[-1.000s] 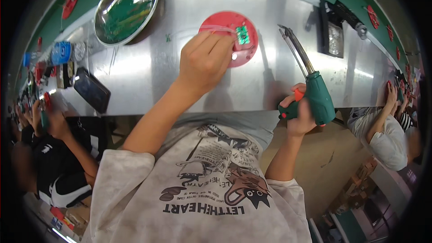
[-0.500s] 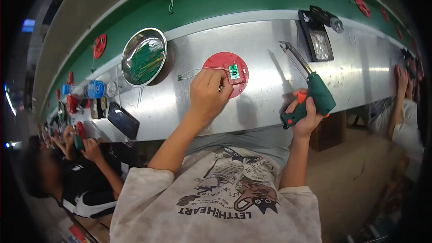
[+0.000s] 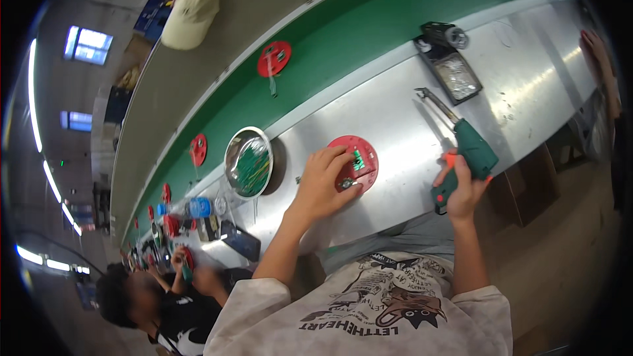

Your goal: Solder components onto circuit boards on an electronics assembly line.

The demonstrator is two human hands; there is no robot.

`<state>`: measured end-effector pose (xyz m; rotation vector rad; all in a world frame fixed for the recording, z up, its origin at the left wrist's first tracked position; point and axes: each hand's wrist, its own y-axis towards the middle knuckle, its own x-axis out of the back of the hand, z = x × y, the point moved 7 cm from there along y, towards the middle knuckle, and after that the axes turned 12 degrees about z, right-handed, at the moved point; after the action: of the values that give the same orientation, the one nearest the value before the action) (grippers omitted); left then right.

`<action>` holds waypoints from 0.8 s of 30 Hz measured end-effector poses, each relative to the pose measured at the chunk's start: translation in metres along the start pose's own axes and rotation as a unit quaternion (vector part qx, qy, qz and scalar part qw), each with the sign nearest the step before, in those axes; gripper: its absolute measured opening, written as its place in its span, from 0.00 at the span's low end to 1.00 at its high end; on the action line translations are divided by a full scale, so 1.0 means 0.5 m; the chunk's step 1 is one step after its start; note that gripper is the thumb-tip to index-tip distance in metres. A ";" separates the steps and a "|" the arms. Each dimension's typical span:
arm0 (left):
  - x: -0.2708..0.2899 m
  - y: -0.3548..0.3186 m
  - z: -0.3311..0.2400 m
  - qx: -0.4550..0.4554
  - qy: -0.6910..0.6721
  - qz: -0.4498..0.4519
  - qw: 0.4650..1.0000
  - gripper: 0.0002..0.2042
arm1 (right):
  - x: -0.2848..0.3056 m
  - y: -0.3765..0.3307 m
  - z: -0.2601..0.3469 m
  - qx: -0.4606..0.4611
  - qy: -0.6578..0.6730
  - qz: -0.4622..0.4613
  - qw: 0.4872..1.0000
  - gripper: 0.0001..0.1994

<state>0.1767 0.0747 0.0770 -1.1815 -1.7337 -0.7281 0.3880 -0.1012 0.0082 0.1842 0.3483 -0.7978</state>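
A round red plastic disc (image 3: 370, 166) lies on the metal bench in front of me, with a small green circuit board (image 3: 358, 160) on it. My left hand (image 3: 322, 183) rests over the disc's left side, thumb and fingers spread apart. Between them sits a small silvery round part (image 3: 347, 183). The hand covers much of that side, including most of the thin wires. My right hand (image 3: 464, 190) grips the handle of a green soldering gun (image 3: 475, 148) with an orange trigger. Its metal tip (image 3: 422, 92) points up and away, apart from the disc.
A steel bowl (image 3: 269, 142) of green wires stands left of the disc. Nearer left lie a dark phone (image 3: 241, 240) and a blue-labelled bottle (image 3: 199, 207). A black stand with a tray (image 3: 455, 76) sits at far right. More red discs (image 3: 274, 59) lie on the green strip. People work alongside.
The view has swung left and tilted, so the bench slopes more. My left hand has opened from a closed grip at the disc's edge and spread over it. My right hand still holds the soldering gun.
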 end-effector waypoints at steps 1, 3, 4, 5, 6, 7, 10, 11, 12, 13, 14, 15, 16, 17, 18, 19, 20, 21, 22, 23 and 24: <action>0.001 0.011 0.023 -0.006 0.003 -0.001 1.000 0.27 | -0.032 0.015 0.014 0.016 0.005 0.008 1.000 0.13; 0.012 0.047 0.040 -0.089 0.032 -0.046 0.994 0.24 | -0.033 0.019 0.009 0.022 -0.021 0.000 1.000 0.13; 0.032 0.079 0.052 -0.094 0.049 -0.095 0.990 0.21 | -0.047 0.020 0.006 0.022 -0.023 0.014 0.999 0.13; 0.050 0.120 0.071 -0.083 0.082 -0.135 0.984 0.22 | -0.043 0.016 0.004 0.028 -0.005 -0.006 1.000 0.13; 0.071 0.163 0.090 -0.074 0.092 -0.196 0.973 0.22 | -0.023 0.012 0.009 0.038 0.003 -0.029 0.999 0.13; 0.090 0.211 0.117 -0.041 0.095 -0.227 0.968 0.22 | -0.008 0.012 0.009 0.043 -0.016 -0.017 0.999 0.13; 0.159 0.309 0.321 0.131 0.093 -0.275 0.948 0.21 | -0.018 0.005 0.012 0.065 0.001 -0.056 0.996 0.13; 0.189 0.326 0.393 0.233 0.113 -0.283 0.923 0.21 | -0.017 0.008 0.005 0.065 -0.018 -0.043 0.997 0.12; 0.203 0.316 0.452 0.337 0.128 -0.282 0.889 0.22 | -0.027 0.008 0.001 0.050 -0.019 -0.016 0.998 0.11; 0.213 0.310 0.472 0.336 0.117 -0.296 0.887 0.22 | -0.025 0.009 0.004 0.037 -0.025 0.008 0.999 0.11; 0.213 0.316 0.502 0.390 0.093 -0.233 0.886 0.23 | -0.023 0.007 0.012 0.035 -0.033 0.010 0.999 0.11; 0.209 0.320 0.530 0.440 0.065 -0.166 0.880 0.24 | -0.027 0.004 0.014 0.033 -0.042 0.011 0.998 0.11; 0.203 0.330 0.545 0.434 0.048 -0.176 0.882 0.24 | -0.008 0.001 -0.007 0.035 -0.028 -0.003 0.999 0.11; 0.209 0.329 0.581 0.447 0.011 -0.183 0.875 0.24 | -0.023 0.001 0.000 0.033 -0.023 0.003 0.999 0.11; 0.213 0.334 0.605 0.457 -0.027 -0.187 0.869 0.23 | -0.034 0.004 0.005 0.041 -0.027 0.000 0.999 0.11; 0.208 0.339 0.607 0.459 -0.099 -0.199 0.860 0.22 | -0.030 -0.003 0.009 0.045 -0.035 -0.012 0.998 0.11; 0.220 0.333 0.616 0.443 -0.118 -0.228 0.859 0.20 | -0.043 -0.004 0.018 0.047 -0.025 -0.004 0.999 0.11; 0.218 0.324 0.621 0.428 -0.135 -0.257 0.856 0.18 | -0.050 -0.006 0.026 0.048 -0.015 0.003 0.999 0.11; 0.207 0.333 0.606 0.425 -0.147 -0.255 0.856 0.18 | -0.036 -0.004 0.012 0.057 -0.016 0.001 0.998 0.11; 0.214 0.326 0.593 0.397 -0.173 -0.292 0.853 0.17 | -0.035 -0.003 0.013 0.058 -0.026 0.003 0.998 0.11; 0.217 0.317 0.579 0.370 -0.197 -0.328 0.847 0.16 | -0.033 -0.002 0.013 0.061 -0.024 -0.001 0.998 0.11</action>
<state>0.2085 0.4192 0.0477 -0.1780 -2.4856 -0.1100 0.3785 -0.0928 0.0206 0.2791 0.2541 -0.8252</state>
